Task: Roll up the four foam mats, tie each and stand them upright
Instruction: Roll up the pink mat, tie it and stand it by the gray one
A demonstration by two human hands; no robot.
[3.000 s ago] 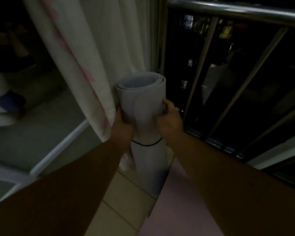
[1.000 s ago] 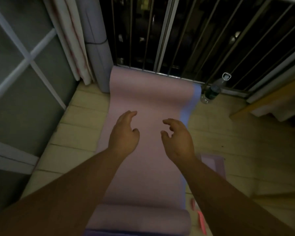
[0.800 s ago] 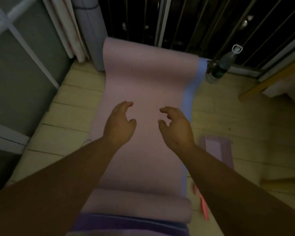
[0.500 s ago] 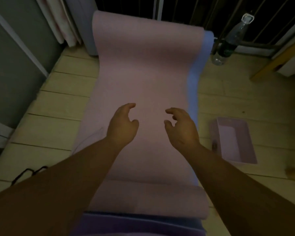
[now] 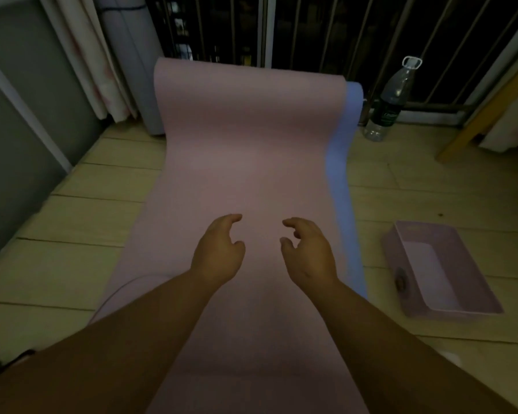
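A pink foam mat (image 5: 245,150) lies unrolled along the wooden floor, its far end curling up against the railing. Beneath it a blue mat (image 5: 343,174) shows as a strip along the right side. A grey rolled mat (image 5: 135,70), tied with a dark cord, stands upright in the back left corner. My left hand (image 5: 217,252) and my right hand (image 5: 308,253) hover over the middle of the pink mat, fingers loosely curled and apart, holding nothing. My forearms hide the near part of the mat.
A clear plastic bottle (image 5: 391,100) stands by the metal railing (image 5: 281,28) at the back right. A shallow pink tray (image 5: 449,312) lies on the floor to the right. A curtain (image 5: 93,64) hangs at left; a dark cord (image 5: 3,361) lies near left.
I have let go of the grey roll, which now stands in the corner. My view has turned down to the pink mat and both empty hands stay over its middle.
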